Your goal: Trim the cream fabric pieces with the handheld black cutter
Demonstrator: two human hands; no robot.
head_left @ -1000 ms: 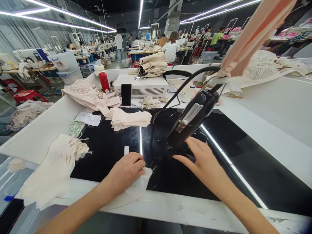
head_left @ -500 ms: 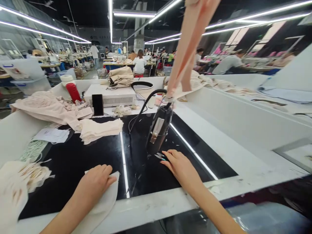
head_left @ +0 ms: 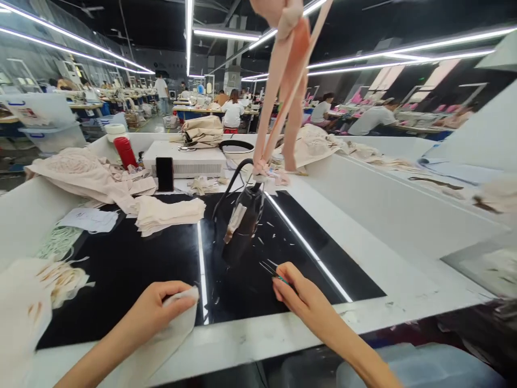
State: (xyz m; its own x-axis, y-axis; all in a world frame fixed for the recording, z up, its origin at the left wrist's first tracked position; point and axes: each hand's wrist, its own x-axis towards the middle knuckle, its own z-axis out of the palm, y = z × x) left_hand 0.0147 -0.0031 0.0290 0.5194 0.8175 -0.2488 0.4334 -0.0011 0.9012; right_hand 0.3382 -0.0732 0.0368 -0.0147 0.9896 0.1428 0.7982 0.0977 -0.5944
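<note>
My left hand (head_left: 172,304) pinches the edge of a cream fabric piece (head_left: 172,337), which hangs down over the table's near edge. My right hand (head_left: 299,288) is closed around small thread snips (head_left: 281,279) with a teal part, blades pointing up and left, apart from the fabric. Beyond the right hand, a black corded device (head_left: 244,221) hangs by peach fabric strips (head_left: 283,81) over the glossy black work surface (head_left: 133,269). Pale scraps (head_left: 270,235) lie beside it.
A stack of cream fabric pieces (head_left: 169,213) lies at the left, near a phone (head_left: 165,174) and a red bottle (head_left: 125,152). More fabric (head_left: 24,296) and pale green cords (head_left: 58,243) sit at the near left. A white wall (head_left: 383,205) bounds the right side.
My left hand has lifted the fabric edge and now pinches it between thumb and fingers. My right hand has drawn the snips back toward me. The hanging device has swung left.
</note>
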